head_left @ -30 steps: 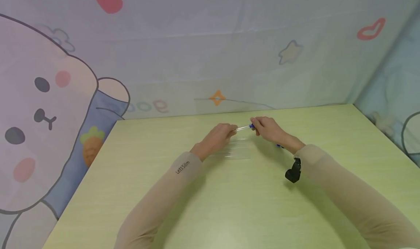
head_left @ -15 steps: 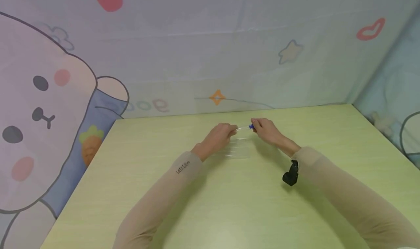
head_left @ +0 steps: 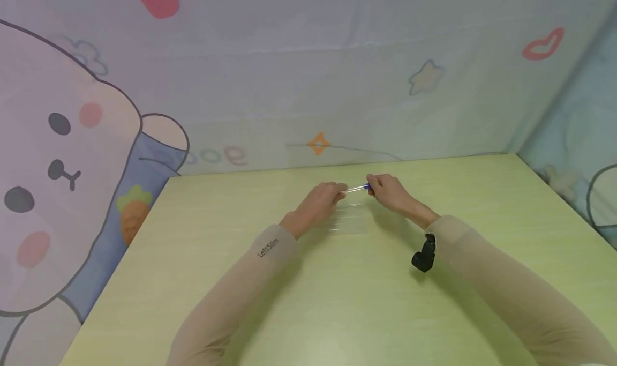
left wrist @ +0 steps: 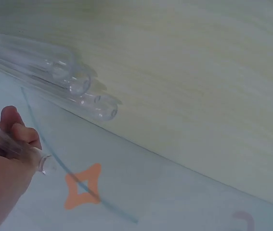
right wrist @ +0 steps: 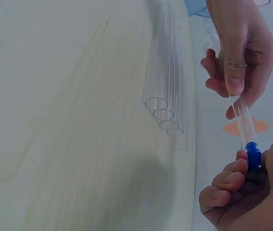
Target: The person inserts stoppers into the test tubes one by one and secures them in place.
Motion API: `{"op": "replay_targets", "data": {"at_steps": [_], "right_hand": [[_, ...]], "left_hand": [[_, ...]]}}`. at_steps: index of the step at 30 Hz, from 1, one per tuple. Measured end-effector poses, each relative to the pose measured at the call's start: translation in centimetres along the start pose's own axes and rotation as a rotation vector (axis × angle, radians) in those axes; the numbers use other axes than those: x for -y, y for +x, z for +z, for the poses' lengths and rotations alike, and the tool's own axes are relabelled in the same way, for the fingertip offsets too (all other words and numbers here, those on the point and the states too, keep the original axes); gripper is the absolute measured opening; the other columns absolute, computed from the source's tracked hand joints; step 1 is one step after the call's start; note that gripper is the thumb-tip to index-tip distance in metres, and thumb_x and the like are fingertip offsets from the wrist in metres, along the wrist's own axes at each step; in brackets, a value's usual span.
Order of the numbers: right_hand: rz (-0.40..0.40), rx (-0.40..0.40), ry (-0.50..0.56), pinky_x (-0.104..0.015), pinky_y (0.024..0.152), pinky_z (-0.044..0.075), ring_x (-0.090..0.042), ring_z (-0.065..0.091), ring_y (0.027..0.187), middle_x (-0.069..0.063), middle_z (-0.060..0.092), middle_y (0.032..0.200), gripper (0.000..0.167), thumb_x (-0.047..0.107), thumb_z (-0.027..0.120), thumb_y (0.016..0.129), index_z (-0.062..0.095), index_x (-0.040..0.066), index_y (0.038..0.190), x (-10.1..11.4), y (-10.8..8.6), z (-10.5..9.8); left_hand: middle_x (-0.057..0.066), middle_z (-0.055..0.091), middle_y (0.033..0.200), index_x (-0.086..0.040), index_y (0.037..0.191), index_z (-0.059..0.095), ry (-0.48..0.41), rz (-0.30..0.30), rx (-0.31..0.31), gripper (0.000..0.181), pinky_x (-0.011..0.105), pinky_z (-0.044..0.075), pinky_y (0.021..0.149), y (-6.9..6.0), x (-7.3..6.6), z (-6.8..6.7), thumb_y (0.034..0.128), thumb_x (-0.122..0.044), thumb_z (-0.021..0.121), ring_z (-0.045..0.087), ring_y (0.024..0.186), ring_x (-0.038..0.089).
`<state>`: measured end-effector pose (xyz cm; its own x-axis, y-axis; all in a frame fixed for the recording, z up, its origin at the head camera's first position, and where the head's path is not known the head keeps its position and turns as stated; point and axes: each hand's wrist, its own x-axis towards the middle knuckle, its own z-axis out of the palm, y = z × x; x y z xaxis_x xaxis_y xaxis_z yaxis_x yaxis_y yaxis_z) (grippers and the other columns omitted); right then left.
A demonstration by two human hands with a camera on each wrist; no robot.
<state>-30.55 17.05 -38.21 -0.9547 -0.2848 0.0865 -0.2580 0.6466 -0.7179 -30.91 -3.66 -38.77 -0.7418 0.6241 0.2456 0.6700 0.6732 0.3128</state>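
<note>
My right fingers (right wrist: 231,179) pinch a blue stopper (right wrist: 254,159), lower right of the right wrist view, at the mouth of the clear tube (right wrist: 242,120) my left fingers (right wrist: 235,77) grip above it. I cannot tell how deep it sits. Pushing off-line, I judge, could cock the stopper or make the smooth tube slip. Beyond, toward upper centre, loose tubes (right wrist: 161,82) lie on the table (right wrist: 73,125); a knock might roll them.
</note>
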Motion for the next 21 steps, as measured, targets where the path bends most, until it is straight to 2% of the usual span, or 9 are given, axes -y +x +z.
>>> {"op": "replay_targets", "data": {"at_steps": [3,6,8,13,18,21], "right_hand": [[-0.012,0.004,-0.024,-0.026,0.051,0.030,-0.011,0.030,0.046,0.003,0.038,0.054,0.049,0.022,0.027,0.107,0.055,-0.004,0.076,0.00,0.14,0.01],[-0.007,0.012,-0.030,-0.027,0.053,0.031,-0.011,0.030,0.046,0.003,0.038,0.053,0.049,0.022,0.027,0.107,0.055,-0.004,0.076,0.01,0.21,-0.14],[-0.003,0.020,-0.028,-0.027,0.053,0.031,-0.011,0.029,0.046,0.003,0.038,0.053,0.050,0.022,0.027,0.107,0.056,-0.003,0.075,0.04,0.26,-0.27],[-0.002,0.029,-0.018,-0.027,0.052,0.030,-0.011,0.028,0.045,0.003,0.039,0.052,0.051,0.022,0.027,0.107,0.056,-0.002,0.073,0.18,0.36,-0.54],[-0.003,0.043,-0.005,-0.027,0.051,0.029,-0.011,0.028,0.044,0.003,0.040,0.052,0.051,0.024,0.028,0.107,0.056,-0.001,0.073,0.31,0.37,-0.71],[0.004,0.041,-0.005,-0.027,0.055,0.032,-0.012,0.035,0.049,0.000,0.045,0.055,0.052,0.026,0.029,0.107,0.061,-0.005,0.079,0.45,0.29,-0.92]], "left_hand": [[0.011,0.073,0.101,-0.009,0.130,0.058,0.096,0.018,-0.008,0.032,0.034,0.050,0.076,-0.21,0.12,-0.07,0.0981,-0.012,0.054,0.061,0.085,0.024],[0.008,0.073,0.099,-0.016,0.136,0.054,0.218,0.070,-0.039,0.039,0.032,0.045,0.069,-0.30,0.16,-0.14,0.0969,-0.013,0.056,0.055,0.081,0.024],[0.007,0.072,0.101,-0.018,0.139,0.052,0.267,0.106,-0.059,0.044,0.030,0.045,0.070,-0.35,0.17,-0.16,0.0953,-0.011,0.059,0.055,0.083,0.023],[0.004,0.065,0.106,-0.019,0.141,0.051,0.333,0.176,-0.099,0.052,0.026,0.046,0.072,-0.44,-0.08,-0.30,0.0921,-0.004,0.062,0.053,0.088,0.021],[0.002,0.063,0.102,-0.021,0.138,0.054,0.387,0.183,-0.106,0.050,0.021,0.036,0.060,-0.49,-0.31,-0.41,0.0924,-0.001,0.060,0.045,0.080,0.017],[0.002,0.063,0.100,-0.022,0.137,0.056,0.414,0.172,-0.101,0.049,0.020,0.031,0.057,-0.54,-0.38,-0.55,0.0925,-0.001,0.059,0.043,0.078,0.017]]}}
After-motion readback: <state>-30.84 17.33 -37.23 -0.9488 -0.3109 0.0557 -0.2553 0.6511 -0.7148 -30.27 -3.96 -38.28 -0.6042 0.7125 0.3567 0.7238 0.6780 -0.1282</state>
